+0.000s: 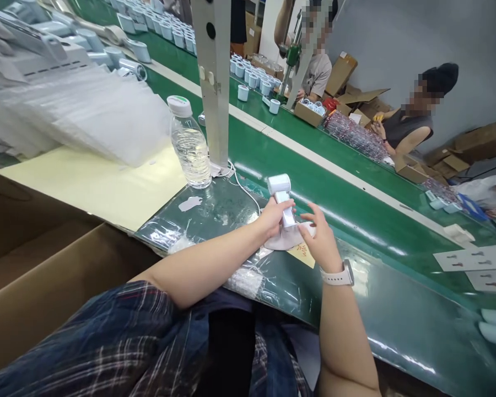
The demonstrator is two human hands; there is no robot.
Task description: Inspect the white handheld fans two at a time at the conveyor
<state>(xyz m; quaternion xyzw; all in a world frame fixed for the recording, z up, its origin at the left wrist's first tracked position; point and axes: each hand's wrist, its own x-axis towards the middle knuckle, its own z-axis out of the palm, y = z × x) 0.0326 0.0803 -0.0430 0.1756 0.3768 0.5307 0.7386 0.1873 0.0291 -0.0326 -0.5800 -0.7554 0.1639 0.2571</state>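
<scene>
My left hand [274,216] is closed around the handle of a pale blue device with a cylindrical head [279,184], held head up over the bench. Its exact kind is unclear. Just right of the handle is my right hand [323,238], fingers apart and curved, with a white watch on the wrist. Beneath both hands lies a white cloth [287,238]; whether the right fingertips touch it, I cannot tell. A yellow paper with red writing [303,255] shows partly under the cloth.
A water bottle [190,144] stands by a metal post [217,88]. Stacked clear plastic bags [107,110] lie on yellow sheeting at left. The green conveyor belt [334,190] runs behind, with many pale blue parts [252,80]. Co-workers sit across it; a cardboard box [45,281] is at lower left.
</scene>
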